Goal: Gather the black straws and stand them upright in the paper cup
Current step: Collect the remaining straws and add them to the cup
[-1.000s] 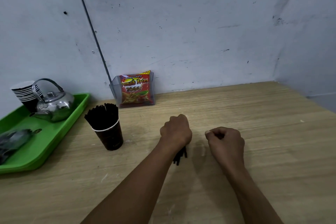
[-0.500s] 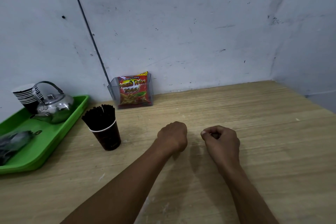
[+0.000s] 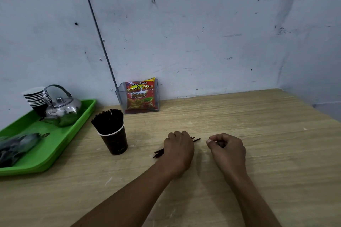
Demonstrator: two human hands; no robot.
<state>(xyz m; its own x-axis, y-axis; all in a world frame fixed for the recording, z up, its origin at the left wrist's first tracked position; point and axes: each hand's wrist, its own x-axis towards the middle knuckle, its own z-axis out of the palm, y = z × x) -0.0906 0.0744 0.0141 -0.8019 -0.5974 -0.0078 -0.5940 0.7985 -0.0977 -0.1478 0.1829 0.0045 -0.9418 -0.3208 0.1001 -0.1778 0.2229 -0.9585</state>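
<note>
A dark paper cup (image 3: 115, 142) with a white rim stands on the wooden table, packed with upright black straws (image 3: 108, 120). To its right, my left hand (image 3: 178, 148) grips a small bundle of black straws (image 3: 158, 153) lying almost flat on the table; their ends stick out on both sides of my fist. My right hand (image 3: 227, 148) is beside it, fingers curled, apart from the bundle. Something dark shows inside its fingers, but I cannot tell what.
A green tray (image 3: 60, 140) at the left carries a metal kettle (image 3: 61, 109), stacked paper cups (image 3: 36, 98) and a dark plastic bag (image 3: 17, 145). A clear holder with a red snack packet (image 3: 140, 96) stands against the wall. The table's right edge meets the corner.
The straw bundle in my left hand, hidden half a second ago, now shows flat on the table with ends out both sides. Both hands stayed close together.
</note>
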